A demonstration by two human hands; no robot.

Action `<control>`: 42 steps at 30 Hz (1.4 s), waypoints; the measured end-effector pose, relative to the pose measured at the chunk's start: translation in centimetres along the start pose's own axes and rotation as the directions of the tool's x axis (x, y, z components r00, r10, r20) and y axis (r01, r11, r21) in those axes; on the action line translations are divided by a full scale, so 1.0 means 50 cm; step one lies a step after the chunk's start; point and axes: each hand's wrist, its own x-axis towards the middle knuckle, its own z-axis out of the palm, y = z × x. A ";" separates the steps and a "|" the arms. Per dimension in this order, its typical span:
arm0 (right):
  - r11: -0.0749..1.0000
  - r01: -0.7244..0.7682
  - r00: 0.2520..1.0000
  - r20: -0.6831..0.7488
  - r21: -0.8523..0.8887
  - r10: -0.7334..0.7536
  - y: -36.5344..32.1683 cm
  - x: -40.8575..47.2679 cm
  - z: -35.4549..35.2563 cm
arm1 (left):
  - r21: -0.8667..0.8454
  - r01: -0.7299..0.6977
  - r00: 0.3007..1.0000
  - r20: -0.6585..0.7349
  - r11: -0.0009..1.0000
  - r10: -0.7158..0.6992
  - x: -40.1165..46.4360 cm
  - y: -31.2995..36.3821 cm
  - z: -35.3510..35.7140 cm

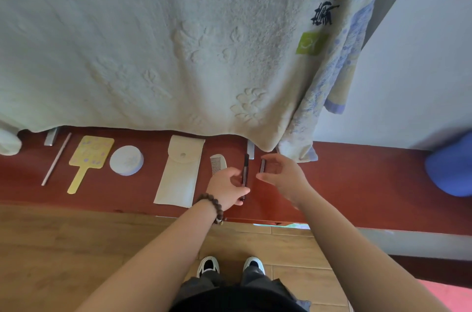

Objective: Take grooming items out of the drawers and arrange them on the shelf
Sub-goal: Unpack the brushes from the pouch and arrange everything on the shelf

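Seeing left hand (227,187) gripping dark pen (245,173), lining it beside comb (218,164); right hand (281,175) pinching small stick (262,165) at fingertips, likely placing next.

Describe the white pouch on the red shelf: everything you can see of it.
The pouch is a flat, long, off-white sleeve that looks like soft fabric or faux leather. A rounded flap folds over its far end and closes with one small round snap. It lies flat on the red shelf, lengthwise front to back and slightly slanted, its far end near the hanging towel. The round white box sits to its left, the comb to its right. Neither hand touches it.
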 end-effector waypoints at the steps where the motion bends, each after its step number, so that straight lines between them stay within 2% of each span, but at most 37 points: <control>1: 0.997 0.013 1.000 -0.018 -0.082 -0.015 0.010 0.006 0.004 | 0.104 -0.033 0.998 -0.046 0.994 0.038 0.006 -0.003 0.008; 3: 0.975 0.058 0.998 -0.017 -0.216 -0.063 0.029 0.016 0.010 | 0.276 -0.073 0.990 -0.098 0.958 0.104 0.016 -0.010 0.019; 5: 0.959 0.096 0.995 0.024 -0.266 -0.093 0.044 0.022 0.016 | 0.378 -0.094 0.984 -0.103 0.921 0.142 0.024 -0.015 0.028; 12: 0.865 0.230 0.972 0.066 -0.445 -0.224 0.087 0.043 0.029 | 0.564 -0.100 0.975 -0.109 0.819 0.194 0.039 -0.036 0.055; 20: 0.864 0.252 0.963 0.031 -0.436 -0.266 0.118 0.050 0.038 | 0.602 -0.113 0.960 -0.139 0.791 0.243 0.036 -0.060 0.066; 26: 0.849 0.287 0.955 0.057 -0.444 -0.292 0.123 0.047 0.033 | 0.608 -0.105 0.943 -0.190 0.787 0.273 0.019 -0.058 0.065; 29: 0.864 0.290 0.954 0.055 -0.412 -0.293 0.119 0.048 0.030 | 0.592 -0.084 0.913 -0.276 0.802 0.300 0.002 -0.061 0.047; 32: 0.874 0.305 0.943 -0.009 -0.378 -0.333 0.102 0.049 0.032 | 0.575 -0.048 0.867 -0.383 0.817 0.320 -0.016 -0.074 0.008; 37: 0.878 0.328 0.929 -0.051 -0.349 -0.368 0.042 0.050 0.075 | 0.502 0.082 0.772 -0.578 0.861 0.264 -0.035 -0.114 -0.099; 39: 0.868 0.347 0.923 -0.033 -0.355 -0.383 0.016 0.045 0.104 | 0.482 0.161 0.785 -0.592 0.861 0.184 -0.028 -0.125 -0.142; 42: 0.865 0.354 0.917 -0.051 -0.355 -0.396 -0.011 0.031 0.149 | 0.496 0.211 0.850 -0.519 0.842 0.092 0.006 -0.135 -0.184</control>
